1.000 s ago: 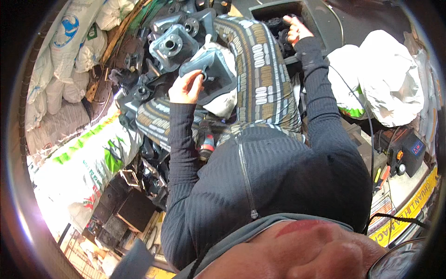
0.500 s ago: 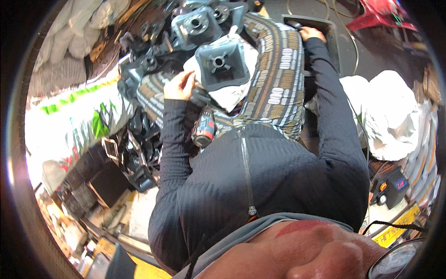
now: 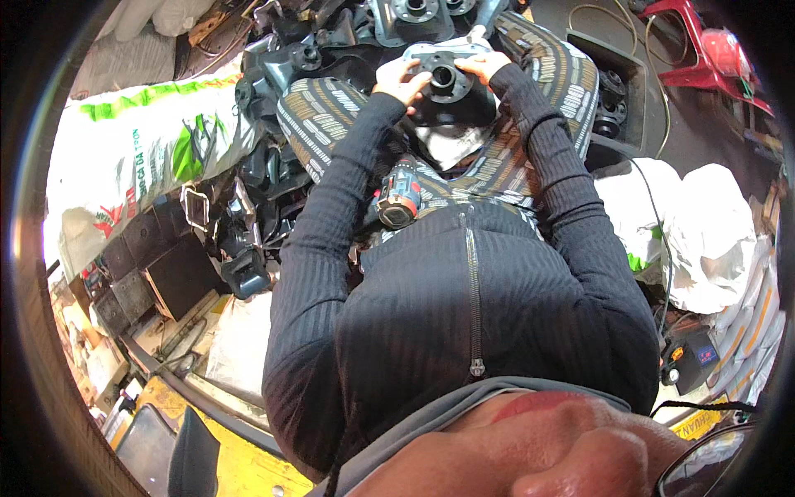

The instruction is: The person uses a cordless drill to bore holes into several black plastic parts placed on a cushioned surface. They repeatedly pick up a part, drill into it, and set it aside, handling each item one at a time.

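On my lap rests a dark square funnel-shaped plastic part [image 3: 470, 114], with a white sheet [image 3: 447, 149] under it. A black round flange [image 3: 444, 80] with a raised central collar sits over its middle. My left hand [image 3: 399, 83] grips the flange's left side, thumb and fingers closed on its rim. On the opposite side, my right hand [image 3: 487, 66] pinches the flange edge with curled fingers. A power drill [image 3: 400, 199] lies against my waist, its red and grey end toward me; the rest of it is partly hidden.
A dark tray [image 3: 644, 103] holding several black round flanges stands right of my leg. More dark plastic parts [image 3: 273, 79] are piled ahead and left, beside a white and green sack [image 3: 149, 145]. White bags [image 3: 704, 236] lie at right, near a red frame [image 3: 704, 62].
My right hand has come from the tray to my lap, and a flange now sits over the plastic part. My left hand has moved right onto the flange.
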Demonstrator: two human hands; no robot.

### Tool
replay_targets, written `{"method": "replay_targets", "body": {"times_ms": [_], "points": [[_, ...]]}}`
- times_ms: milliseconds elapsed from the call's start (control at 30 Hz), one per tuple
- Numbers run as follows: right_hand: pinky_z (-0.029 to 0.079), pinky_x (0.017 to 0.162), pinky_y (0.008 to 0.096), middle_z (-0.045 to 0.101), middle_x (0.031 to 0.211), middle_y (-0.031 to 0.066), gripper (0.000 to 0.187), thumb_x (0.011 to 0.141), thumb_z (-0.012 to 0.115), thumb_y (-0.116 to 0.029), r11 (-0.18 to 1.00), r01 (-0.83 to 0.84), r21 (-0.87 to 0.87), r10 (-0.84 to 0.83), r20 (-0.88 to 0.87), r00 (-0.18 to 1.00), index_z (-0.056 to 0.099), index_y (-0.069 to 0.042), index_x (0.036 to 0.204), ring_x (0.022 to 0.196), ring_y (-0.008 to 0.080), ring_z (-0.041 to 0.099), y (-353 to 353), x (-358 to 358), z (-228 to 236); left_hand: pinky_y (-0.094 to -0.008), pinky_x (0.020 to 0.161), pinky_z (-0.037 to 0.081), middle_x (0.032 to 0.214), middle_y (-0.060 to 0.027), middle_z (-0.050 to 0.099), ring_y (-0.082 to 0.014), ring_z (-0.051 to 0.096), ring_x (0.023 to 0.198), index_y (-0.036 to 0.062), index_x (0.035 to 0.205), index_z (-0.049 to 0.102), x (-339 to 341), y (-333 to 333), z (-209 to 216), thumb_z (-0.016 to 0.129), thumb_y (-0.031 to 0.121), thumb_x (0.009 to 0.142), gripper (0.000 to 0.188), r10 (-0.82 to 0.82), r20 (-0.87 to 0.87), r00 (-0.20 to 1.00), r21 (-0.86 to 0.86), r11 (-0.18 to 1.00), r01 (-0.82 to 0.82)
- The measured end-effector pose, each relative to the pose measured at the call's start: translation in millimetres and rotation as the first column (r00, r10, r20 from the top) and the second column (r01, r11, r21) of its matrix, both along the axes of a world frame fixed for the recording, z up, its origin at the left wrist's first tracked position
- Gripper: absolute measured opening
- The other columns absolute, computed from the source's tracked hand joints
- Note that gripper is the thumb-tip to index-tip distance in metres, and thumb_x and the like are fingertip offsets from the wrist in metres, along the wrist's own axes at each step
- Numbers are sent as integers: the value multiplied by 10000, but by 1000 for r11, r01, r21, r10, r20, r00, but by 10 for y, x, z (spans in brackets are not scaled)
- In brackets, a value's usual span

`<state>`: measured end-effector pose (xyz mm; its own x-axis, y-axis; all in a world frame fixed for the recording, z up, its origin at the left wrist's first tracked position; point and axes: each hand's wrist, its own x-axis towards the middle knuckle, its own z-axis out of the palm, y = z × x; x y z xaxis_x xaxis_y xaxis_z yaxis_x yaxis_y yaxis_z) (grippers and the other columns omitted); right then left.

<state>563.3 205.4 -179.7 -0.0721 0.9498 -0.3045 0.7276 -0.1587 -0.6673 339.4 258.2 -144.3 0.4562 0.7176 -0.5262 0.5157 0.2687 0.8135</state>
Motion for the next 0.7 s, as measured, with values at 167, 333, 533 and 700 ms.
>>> {"method": "replay_targets", "body": {"times_ms": [167,333,533,700], "points": [[474,755,298,671,869,93,484,682,663,-518,900,410,-149,-425,-90,901,690,-95,915,798,212,633,-101,69,-256,-297,488,514,884,-90,591,-150,594,657,107,1292,393,148,-12,-442,615,200,825,525,-22,64,998,-44,999,25],[489,705,296,673,832,95,448,685,677,-485,878,466,-108,-478,-164,863,694,-89,895,745,187,641,-103,-23,-268,-335,528,550,985,-121,585,-197,631,712,76,1308,361,86,-51,-544,580,154,846,517,81,81,993,-192,979,-64],[493,711,293,672,802,96,391,675,699,-443,864,503,40,-495,-122,860,697,-100,863,740,191,646,-33,-115,-104,-347,538,559,1082,-160,551,-250,648,772,40,1350,249,140,-107,-273,554,124,854,588,128,79,989,-349,933,-93],[489,775,305,657,905,82,394,655,709,-474,890,442,110,-439,-51,897,690,-169,902,835,200,633,71,-143,-211,-360,544,563,1094,-184,540,-270,650,775,58,1382,149,174,-164,-312,522,91,860,642,224,87,971,-395,902,-173]]}}
